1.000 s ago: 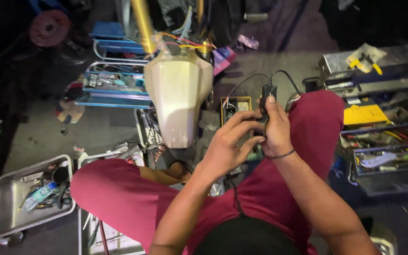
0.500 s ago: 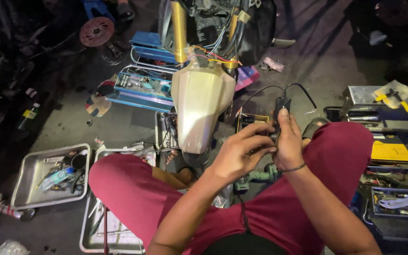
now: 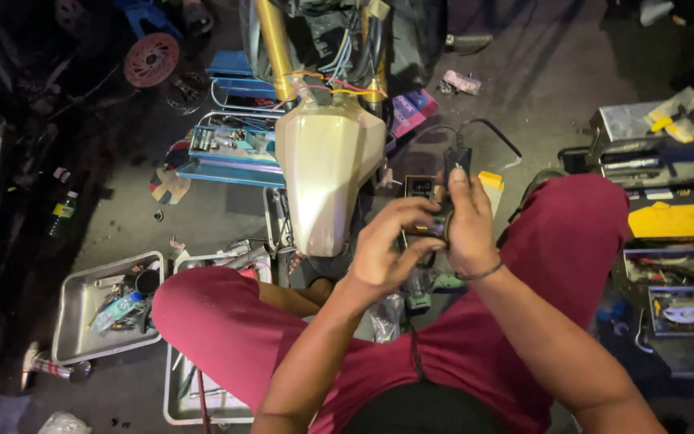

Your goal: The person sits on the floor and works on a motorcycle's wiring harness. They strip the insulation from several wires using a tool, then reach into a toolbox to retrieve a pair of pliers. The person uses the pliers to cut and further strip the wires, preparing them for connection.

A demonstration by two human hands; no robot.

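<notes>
Both hands are meeting over the lap, the right hand [image 3: 469,229] wrapping its fingers around a small black part [image 3: 456,161] with a black cable [image 3: 487,130] looping off at one o'clock. The left hand [image 3: 385,245] is pinching its fingers on the part's lower end. A beige fender [image 3: 327,173] is standing just at nine o'clock of the hands, a metal tray [image 3: 74,317] lying well apart at eight o'clock.

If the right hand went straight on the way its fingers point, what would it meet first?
The right hand points up-frame, gripping a small black device. Beyond that lies the black cable loop on the floor, probably first; depth is unclear from this one view.
</notes>
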